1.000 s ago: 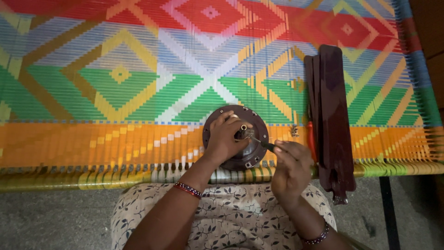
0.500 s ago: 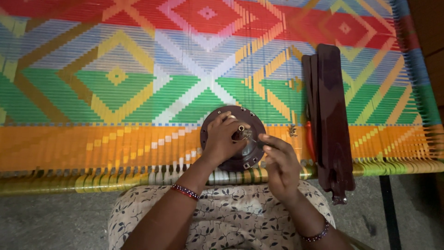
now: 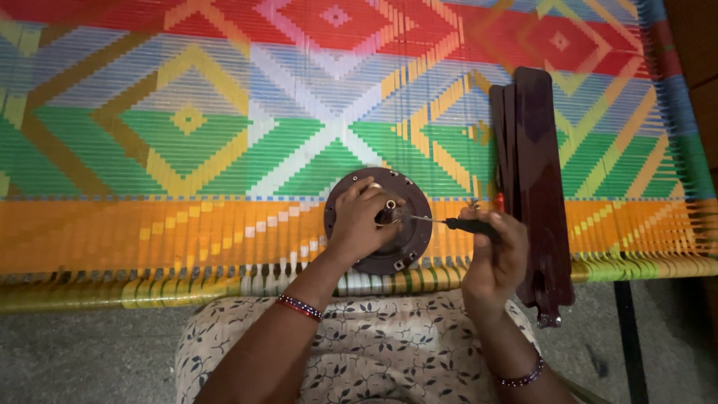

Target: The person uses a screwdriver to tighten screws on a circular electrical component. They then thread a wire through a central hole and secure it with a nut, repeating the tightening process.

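Two hands above bright woven cot.

Home setting, colourful woven cot, bare concrete floor

Our left hand lies palm down, fingers curled and pressing. Our right hand is fisted in a grip, thumb uppermost. Both forearms reach forward, bracelets at the wrists.
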